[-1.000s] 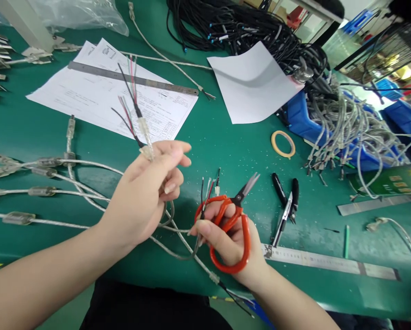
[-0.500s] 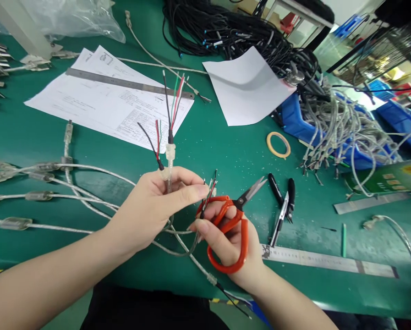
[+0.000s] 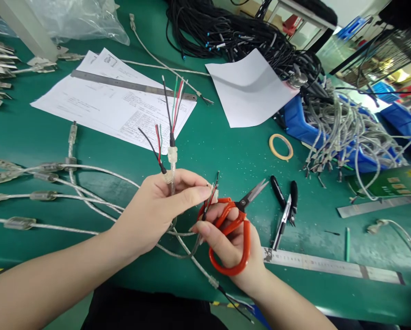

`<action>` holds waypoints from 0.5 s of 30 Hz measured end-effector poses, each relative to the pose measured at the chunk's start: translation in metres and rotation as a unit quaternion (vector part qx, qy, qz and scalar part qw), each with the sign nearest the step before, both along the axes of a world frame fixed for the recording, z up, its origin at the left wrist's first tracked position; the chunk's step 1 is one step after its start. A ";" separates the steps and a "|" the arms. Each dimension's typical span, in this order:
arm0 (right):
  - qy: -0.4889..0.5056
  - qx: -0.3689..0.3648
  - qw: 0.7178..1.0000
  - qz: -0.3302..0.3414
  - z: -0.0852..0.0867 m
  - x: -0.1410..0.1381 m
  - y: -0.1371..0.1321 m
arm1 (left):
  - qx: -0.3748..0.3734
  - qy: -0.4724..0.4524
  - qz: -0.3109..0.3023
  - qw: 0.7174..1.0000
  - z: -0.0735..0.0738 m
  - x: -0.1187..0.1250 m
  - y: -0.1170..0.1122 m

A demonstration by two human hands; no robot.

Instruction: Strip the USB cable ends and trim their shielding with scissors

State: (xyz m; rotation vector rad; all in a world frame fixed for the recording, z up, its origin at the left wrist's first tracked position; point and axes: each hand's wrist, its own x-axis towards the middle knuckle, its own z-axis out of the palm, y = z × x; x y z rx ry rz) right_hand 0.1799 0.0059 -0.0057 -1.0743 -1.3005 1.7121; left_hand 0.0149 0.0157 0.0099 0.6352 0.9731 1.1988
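My left hand (image 3: 160,206) is closed round two clear-jacketed cables (image 3: 172,158). Their stripped ends point up, with black, red, green and white wires (image 3: 175,107) fanned out. Its thumb and index finger also reach the wires of another cable end (image 3: 210,199). My right hand (image 3: 226,238) pinches that cable end just below its wires, between thumb and finger. Hooked over the same hand are orange-handled scissors (image 3: 238,215), their blades pointing up and right, slightly apart and away from the wires. More grey cables (image 3: 188,252) run beneath both hands.
Cables with moulded plugs (image 3: 43,195) stretch left. Behind lie printed sheets (image 3: 123,101) under a steel ruler (image 3: 133,85). On the right are pliers (image 3: 293,201), a utility knife (image 3: 282,222), another ruler (image 3: 332,265), a tape roll (image 3: 281,146) and a blue bin (image 3: 296,119) of cables.
The whole view has shifted slightly, with things appearing a little lower and farther right. Both hands keep the same grip, and the scissors stay in the right hand.
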 end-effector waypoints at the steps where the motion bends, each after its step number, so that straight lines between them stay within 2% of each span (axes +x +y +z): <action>1: -0.001 0.003 1.000 0.002 0.000 0.000 0.000 | 0.004 0.001 -0.004 1.000 0.000 0.000 0.000; 7: -0.014 0.023 0.999 0.023 0.006 -0.004 0.004 | 0.005 0.006 0.004 1.000 0.002 0.001 0.000; 12: -0.015 0.026 0.999 0.024 0.003 -0.004 0.005 | -0.016 0.026 0.016 0.999 0.001 0.004 -0.001; 15: -0.029 0.026 0.999 0.014 0.000 -0.004 0.003 | -0.021 -0.009 0.022 0.999 0.004 0.002 0.002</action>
